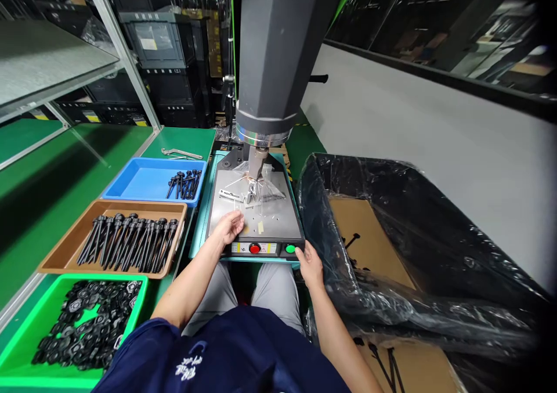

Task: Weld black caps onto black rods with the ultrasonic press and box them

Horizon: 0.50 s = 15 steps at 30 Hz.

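Observation:
My left hand is over the front left of the metal work plate, its fingers loosely curled and apart, with nothing visible in them. My right hand is at the front right corner of the machine base, thumb beside the green button, fingers along the side; whether the thumb touches the button I cannot tell. A red button sits further left on the same front panel. Above the plate, the metal tool head of the press reaches down into a fixture wrapped in clear film.
On the left stand a blue tray and a brown tray of black stemmed parts, and a green tray of small black parts. A wrench lies behind them. A carton lined with black plastic stands right.

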Each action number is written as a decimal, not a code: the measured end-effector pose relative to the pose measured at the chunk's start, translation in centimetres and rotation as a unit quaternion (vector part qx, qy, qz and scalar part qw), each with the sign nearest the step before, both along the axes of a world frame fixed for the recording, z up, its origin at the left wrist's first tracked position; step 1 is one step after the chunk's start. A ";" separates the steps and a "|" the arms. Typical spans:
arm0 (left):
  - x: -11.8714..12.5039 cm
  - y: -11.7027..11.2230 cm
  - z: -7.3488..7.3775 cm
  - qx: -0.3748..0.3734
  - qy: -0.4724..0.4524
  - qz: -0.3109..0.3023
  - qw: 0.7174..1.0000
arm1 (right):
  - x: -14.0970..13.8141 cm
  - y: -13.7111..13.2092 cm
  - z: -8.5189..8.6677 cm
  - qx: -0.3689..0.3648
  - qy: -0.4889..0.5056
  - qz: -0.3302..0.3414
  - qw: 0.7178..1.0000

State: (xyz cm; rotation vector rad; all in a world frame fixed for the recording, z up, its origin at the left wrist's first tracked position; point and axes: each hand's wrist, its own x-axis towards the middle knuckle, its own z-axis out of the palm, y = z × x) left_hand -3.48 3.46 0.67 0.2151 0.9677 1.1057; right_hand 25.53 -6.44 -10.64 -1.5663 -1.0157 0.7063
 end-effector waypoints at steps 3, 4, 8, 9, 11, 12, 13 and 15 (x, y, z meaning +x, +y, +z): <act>0.1 -0.6 0.7 0.023 -0.027 -0.006 0.999 | -2.0 -0.2 1.8 0.026 0.000 -0.083 0.996; 0.1 -0.9 0.9 0.031 -0.038 -0.010 0.999 | -3.1 -0.2 2.4 0.030 0.008 -0.072 0.997; 0.3 -1.8 2.0 0.049 -0.068 -0.020 0.996 | -9.0 -0.3 4.2 -0.031 0.102 0.143 0.984; 0.4 -1.9 2.3 0.051 -0.072 -0.021 0.996 | -10.6 -0.2 4.4 -0.052 0.128 0.205 0.969; 0.6 -2.3 2.8 0.057 -0.080 -0.027 0.995 | -13.5 0.3 4.8 -0.065 0.150 0.294 0.942; 0.8 -2.5 3.1 0.061 -0.084 -0.030 0.994 | -14.8 0.8 5.1 -0.062 0.140 0.327 0.932; 1.0 -2.6 3.4 0.065 -0.086 -0.034 0.994 | -15.9 1.5 5.3 -0.057 0.114 0.347 0.929; 1.3 -2.9 4.0 0.072 -0.086 -0.037 0.993 | -17.7 3.3 6.0 -0.040 0.046 0.352 0.934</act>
